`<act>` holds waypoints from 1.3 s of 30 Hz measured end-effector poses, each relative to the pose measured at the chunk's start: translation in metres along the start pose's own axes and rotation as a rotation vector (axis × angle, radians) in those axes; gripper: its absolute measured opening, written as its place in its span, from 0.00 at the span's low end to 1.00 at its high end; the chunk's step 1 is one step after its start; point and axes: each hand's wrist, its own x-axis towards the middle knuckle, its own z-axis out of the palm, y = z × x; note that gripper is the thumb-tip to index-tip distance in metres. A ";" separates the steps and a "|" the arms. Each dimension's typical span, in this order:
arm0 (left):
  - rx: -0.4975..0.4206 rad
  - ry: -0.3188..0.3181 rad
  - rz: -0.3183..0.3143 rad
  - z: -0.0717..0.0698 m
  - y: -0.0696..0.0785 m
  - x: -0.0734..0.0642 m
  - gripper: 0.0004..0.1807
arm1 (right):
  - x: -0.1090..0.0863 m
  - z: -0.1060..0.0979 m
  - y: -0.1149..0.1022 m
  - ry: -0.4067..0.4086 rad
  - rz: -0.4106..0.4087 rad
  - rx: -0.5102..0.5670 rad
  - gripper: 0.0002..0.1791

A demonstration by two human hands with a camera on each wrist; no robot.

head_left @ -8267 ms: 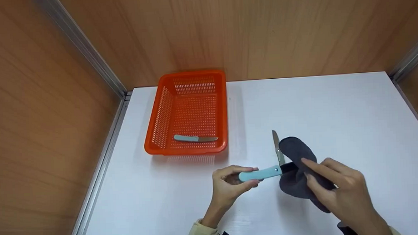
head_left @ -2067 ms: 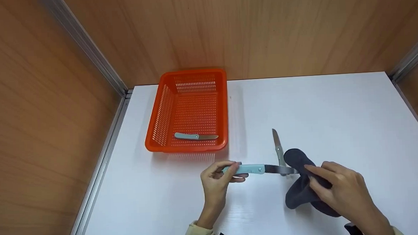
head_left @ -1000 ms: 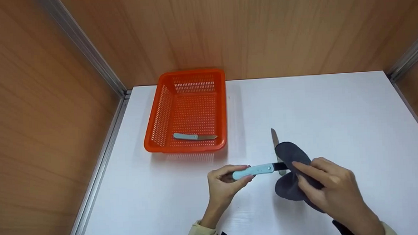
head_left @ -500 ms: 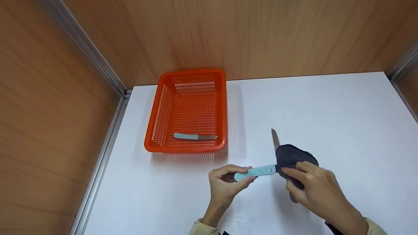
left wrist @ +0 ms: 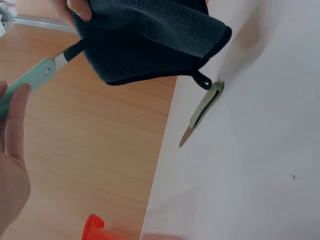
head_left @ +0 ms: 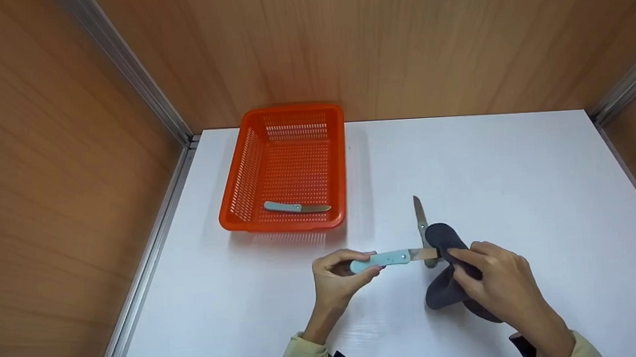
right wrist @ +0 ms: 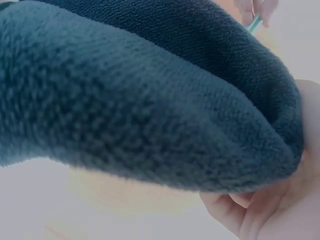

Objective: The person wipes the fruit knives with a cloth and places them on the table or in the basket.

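Observation:
My left hand (head_left: 334,281) pinches the light-blue handle of a folding knife (head_left: 390,258), its blade pointing right. In my right hand (head_left: 500,278) is a dark grey cloth (head_left: 446,291), folded around the outer part of that blade and hiding the tip. The left wrist view shows the cloth (left wrist: 150,45) as fluffy with a dark edge and a small loop, the knife handle (left wrist: 37,75) gripped at its left. A second folding knife (head_left: 420,216), greenish-handled and unfolded, lies on the table just behind the cloth. Cloth (right wrist: 150,100) fills most of the right wrist view.
An orange plastic basket (head_left: 343,166) stands at the back left of the white table (head_left: 486,164). Inside lies another light-blue knife (head_left: 296,207), unfolded. Wooden panels (head_left: 371,45) wall the table's back and sides.
Over the last half second the cloth slid right along the blade, baring its base and uncovering more of the knife on the table. My left hand shifted slightly left. The basket stayed put.

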 end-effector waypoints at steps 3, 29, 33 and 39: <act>0.020 -0.013 -0.015 -0.001 0.000 0.000 0.12 | 0.000 -0.004 0.003 0.032 0.004 0.008 0.14; -0.002 -0.057 0.065 0.007 0.008 0.003 0.11 | 0.006 0.003 -0.030 0.131 -0.276 0.052 0.14; 0.000 -0.056 0.078 0.007 0.009 0.002 0.11 | 0.004 0.006 -0.029 0.113 -0.262 0.042 0.13; -0.030 -0.042 0.062 0.005 0.009 0.002 0.11 | 0.001 0.002 -0.021 0.075 -0.218 0.004 0.13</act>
